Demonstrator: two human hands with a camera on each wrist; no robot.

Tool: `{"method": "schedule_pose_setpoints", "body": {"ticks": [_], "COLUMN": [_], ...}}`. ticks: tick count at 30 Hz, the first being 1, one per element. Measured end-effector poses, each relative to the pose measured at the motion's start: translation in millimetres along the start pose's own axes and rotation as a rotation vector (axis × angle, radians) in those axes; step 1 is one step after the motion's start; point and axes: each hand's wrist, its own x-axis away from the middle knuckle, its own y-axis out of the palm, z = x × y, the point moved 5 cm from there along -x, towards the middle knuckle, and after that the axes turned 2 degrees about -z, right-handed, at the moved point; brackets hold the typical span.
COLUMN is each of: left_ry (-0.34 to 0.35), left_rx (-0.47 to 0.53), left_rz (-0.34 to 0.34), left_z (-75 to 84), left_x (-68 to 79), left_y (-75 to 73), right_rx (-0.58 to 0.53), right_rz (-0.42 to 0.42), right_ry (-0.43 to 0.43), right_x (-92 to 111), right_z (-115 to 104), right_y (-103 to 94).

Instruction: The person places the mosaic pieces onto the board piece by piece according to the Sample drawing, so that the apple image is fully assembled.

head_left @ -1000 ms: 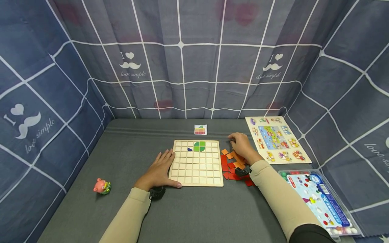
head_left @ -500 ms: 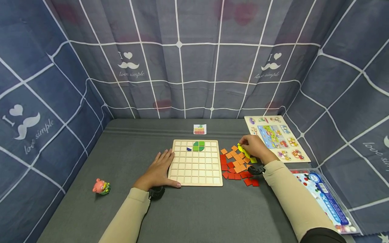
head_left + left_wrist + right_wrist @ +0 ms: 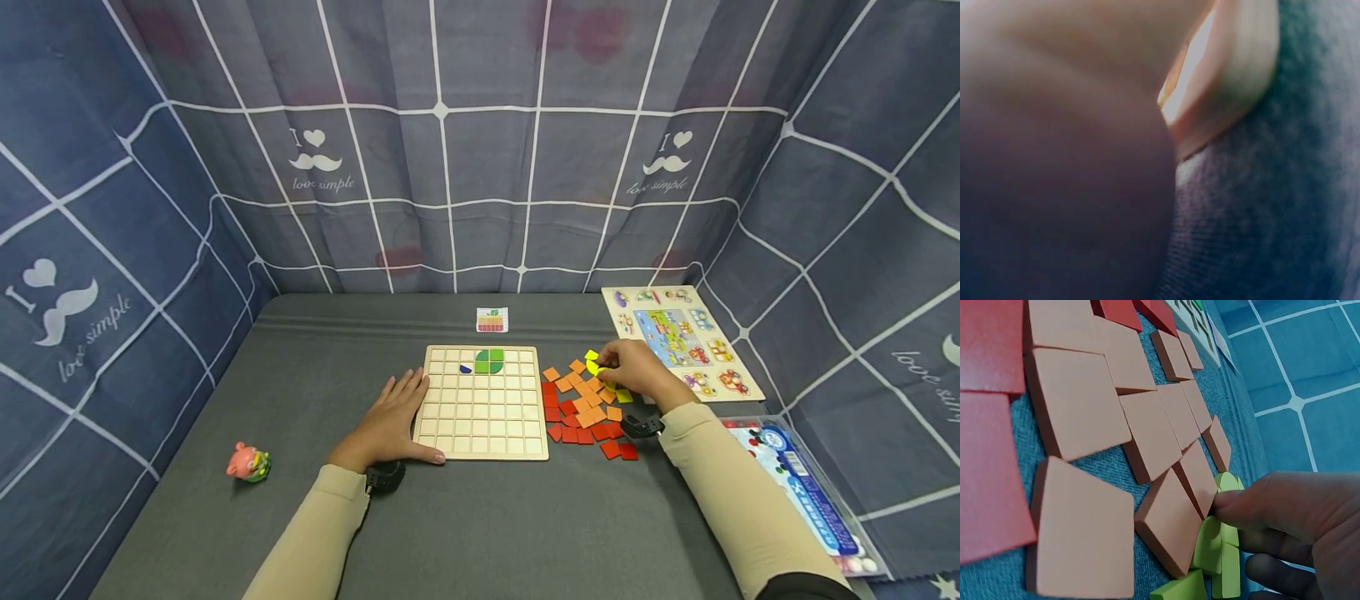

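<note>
My left hand (image 3: pixel 390 421) lies with straight fingers along the left edge of a square wooden grid board (image 3: pixel 480 417), thumb at its lower corner. Four-part green tiles (image 3: pixel 490 361) form a leaf shape on the board's top rows, and a small dark blue piece (image 3: pixel 466 368) sits beside them. To the right of the board, my right hand (image 3: pixel 637 369) has thumb and curled fingers on either side of bright yellow tiles (image 3: pixel 1229 569). Its fingertips are partly hidden. Orange tiles (image 3: pixel 1079 400) and red tiles (image 3: pixel 988 469) lie spread next to that hand.
A small pattern card (image 3: pixel 492 320) lies behind the board. At the right are a picture puzzle board (image 3: pixel 738 367) and a clear box (image 3: pixel 817 492) with a printed sheet. A pink pig figure (image 3: pixel 247 462) stands at the left. Patterned curtains surround the grey table.
My right hand has moved right and slightly toward me, uncovering orange, red and yellow tiles that now lie more spread out. The left hand stays on the board's edge.
</note>
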Motion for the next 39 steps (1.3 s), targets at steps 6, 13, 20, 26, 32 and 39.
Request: {"method": "schedule_pose_setpoints", "body": {"ticks": [6, 13, 20, 26, 32, 39], "left_ry": [-0.001, 0.006, 0.011, 0.011, 0.015, 0.016], "left_rx": [0.011, 0.010, 0.018, 0.007, 0.008, 0.009], "left_rz": [0.000, 0.003, 0.008, 0.009, 0.011, 0.012], "left_z": [2.5, 3.1, 3.2, 2.6, 3.1, 2.6], "left_x": [0.9, 1.6, 1.8, 1.5, 1.6, 2.1], "left_y": [-1.3, -0.8, -1.0, -0.5, -1.5, -2.6], "right_rx": [0.032, 0.050, 0.031, 0.021, 0.024, 0.024], "right_rz": [0.014, 0.029, 0.026, 0.050, 0.064, 0.082], "right_ry": [-0.009, -0.015, -0.009, -0.023, -0.025, -0.050], "right_x": [-1, -1, -1, -1, -2, -4], "right_z": [-3, -5, -7, -8, -9, -17], "right_y": [2.3, 4.4, 5.3, 4.4, 3.4, 0.1]}}
